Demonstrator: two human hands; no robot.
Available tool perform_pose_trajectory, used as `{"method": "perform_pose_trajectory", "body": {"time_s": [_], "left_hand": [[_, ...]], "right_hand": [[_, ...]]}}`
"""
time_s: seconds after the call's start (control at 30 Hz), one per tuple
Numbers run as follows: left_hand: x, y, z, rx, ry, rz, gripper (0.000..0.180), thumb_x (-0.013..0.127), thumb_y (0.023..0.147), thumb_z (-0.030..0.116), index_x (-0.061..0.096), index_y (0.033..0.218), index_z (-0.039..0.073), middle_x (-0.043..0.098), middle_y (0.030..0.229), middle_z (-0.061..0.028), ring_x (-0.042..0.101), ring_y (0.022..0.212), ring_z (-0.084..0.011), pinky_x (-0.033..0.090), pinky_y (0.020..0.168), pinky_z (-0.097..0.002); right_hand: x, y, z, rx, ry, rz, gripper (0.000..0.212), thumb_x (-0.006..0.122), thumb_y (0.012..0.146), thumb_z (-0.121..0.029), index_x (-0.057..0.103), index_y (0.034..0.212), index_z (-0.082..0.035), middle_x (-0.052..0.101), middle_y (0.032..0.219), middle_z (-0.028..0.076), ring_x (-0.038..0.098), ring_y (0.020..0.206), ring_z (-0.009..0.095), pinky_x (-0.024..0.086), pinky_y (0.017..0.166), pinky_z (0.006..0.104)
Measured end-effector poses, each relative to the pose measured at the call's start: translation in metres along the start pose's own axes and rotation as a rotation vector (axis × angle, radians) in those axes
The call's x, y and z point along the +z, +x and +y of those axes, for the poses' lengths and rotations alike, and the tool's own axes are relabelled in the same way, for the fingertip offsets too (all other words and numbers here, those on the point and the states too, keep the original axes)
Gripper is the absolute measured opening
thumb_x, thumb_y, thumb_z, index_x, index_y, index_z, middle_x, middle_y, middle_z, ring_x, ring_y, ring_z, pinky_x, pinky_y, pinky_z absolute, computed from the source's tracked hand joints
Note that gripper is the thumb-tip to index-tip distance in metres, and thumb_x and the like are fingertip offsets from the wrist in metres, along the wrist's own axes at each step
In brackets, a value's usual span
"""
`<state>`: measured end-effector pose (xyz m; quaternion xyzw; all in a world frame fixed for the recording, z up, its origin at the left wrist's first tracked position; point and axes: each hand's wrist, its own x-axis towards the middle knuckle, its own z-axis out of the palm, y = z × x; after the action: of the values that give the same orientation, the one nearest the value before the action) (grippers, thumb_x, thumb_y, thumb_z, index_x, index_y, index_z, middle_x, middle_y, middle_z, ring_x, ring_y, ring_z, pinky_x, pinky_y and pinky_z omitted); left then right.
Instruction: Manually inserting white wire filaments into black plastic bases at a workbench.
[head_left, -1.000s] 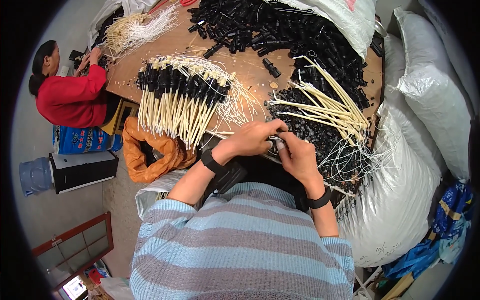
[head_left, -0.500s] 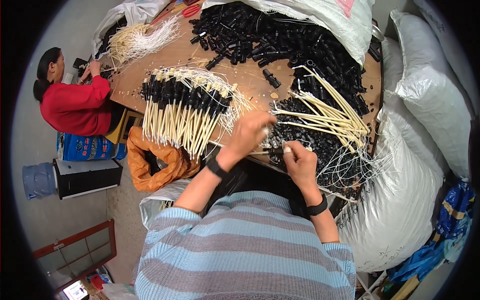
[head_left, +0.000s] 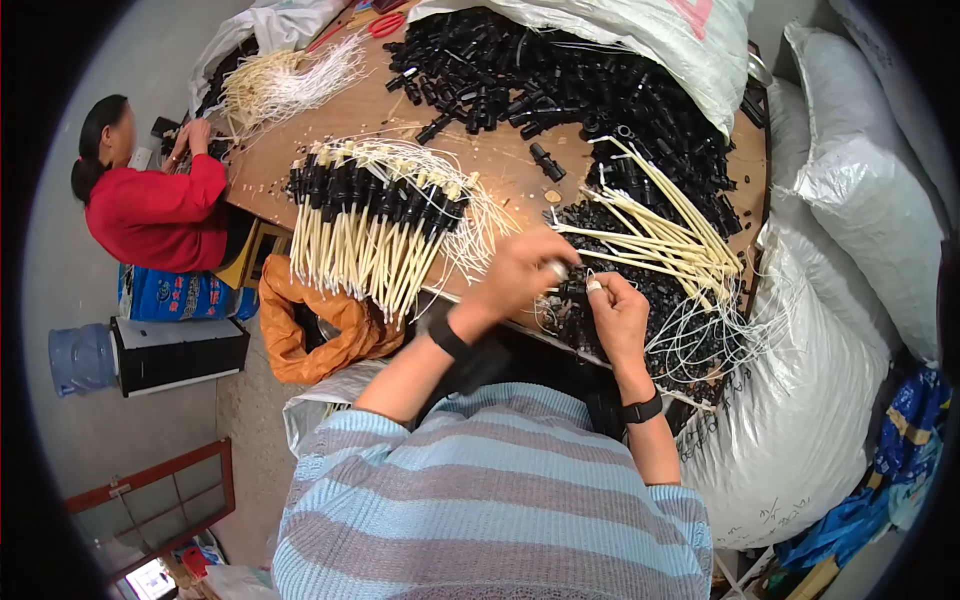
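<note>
Head view: left hand (head_left: 522, 268) motion-blurred, fingers curled; can't tell if that grip has anything. Right hand (head_left: 620, 312) pinched at thumb and fingertips, looks to be grasping a small dark piece (head_left: 582, 271), mostly hidden. Piece sits between the two hands, over the small black parts (head_left: 568, 314) along the near side of the desk (head_left: 265, 178). Cream tubes (head_left: 680, 240) lie just beyond the right hand, loose white wires (head_left: 695, 335) beside it. Bundled sockets with tubes (head_left: 375, 258) lie left of the hands.

Risks, my judgement: piece could slip from a fingertip-only pinch and get lost among the lookalike black parts, or drop over the near edge. Right wrist or fingers could snag the wires and drag the tubes out of line.
</note>
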<state>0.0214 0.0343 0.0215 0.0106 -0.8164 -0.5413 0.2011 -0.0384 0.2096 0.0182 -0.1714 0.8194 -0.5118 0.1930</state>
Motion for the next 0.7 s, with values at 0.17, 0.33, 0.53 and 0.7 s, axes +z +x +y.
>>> {"method": "perform_pose_trajectory", "body": {"time_s": [0.17,0.33,0.53,0.7], "left_hand": [[0.039,-0.012,0.029,0.289,0.309,0.065,0.025,0.061,0.064,-0.006,0.069,0.083,0.009,0.065,0.083,-0.0044,0.062,0.073,-0.0250,0.051,0.062,-0.0349],[0.027,-0.015,0.020,0.227,0.227,0.101,0.033,0.059,0.064,-0.007,0.072,0.090,0.008,0.066,0.081,-0.0070,0.062,0.072,-0.0231,0.050,0.061,-0.0325],[0.025,-0.014,0.026,-0.422,-0.188,0.110,0.022,0.057,0.072,-0.007,0.069,0.091,-0.002,0.058,0.075,0.0047,0.044,0.064,0.0004,0.039,0.056,-0.0184],[0.022,-0.019,0.019,-0.307,-0.020,0.125,0.019,0.060,0.068,-0.005,0.068,0.084,0.000,0.061,0.073,0.0005,0.051,0.067,-0.0066,0.041,0.059,-0.0220]], "right_hand": [[0.008,0.002,0.000,-0.064,0.165,-0.027,0.024,0.050,0.076,0.007,0.068,0.091,0.000,0.069,0.078,0.010,0.062,0.075,0.012,0.048,0.070,0.0252],[0.012,-0.005,0.001,-0.183,-0.045,0.034,0.017,0.056,0.080,0.002,0.067,0.091,-0.003,0.065,0.072,0.008,0.060,0.061,0.014,0.046,0.058,0.0271],[0.016,-0.010,0.002,-0.568,-0.426,0.314,0.012,0.062,0.082,-0.006,0.067,0.092,-0.007,0.066,0.077,0.010,0.061,0.056,0.027,0.047,0.051,0.0330],[0.016,-0.014,-0.001,-0.634,-0.393,0.332,0.012,0.064,0.082,-0.007,0.067,0.093,-0.008,0.066,0.074,0.009,0.062,0.055,0.025,0.047,0.050,0.0324]]}}
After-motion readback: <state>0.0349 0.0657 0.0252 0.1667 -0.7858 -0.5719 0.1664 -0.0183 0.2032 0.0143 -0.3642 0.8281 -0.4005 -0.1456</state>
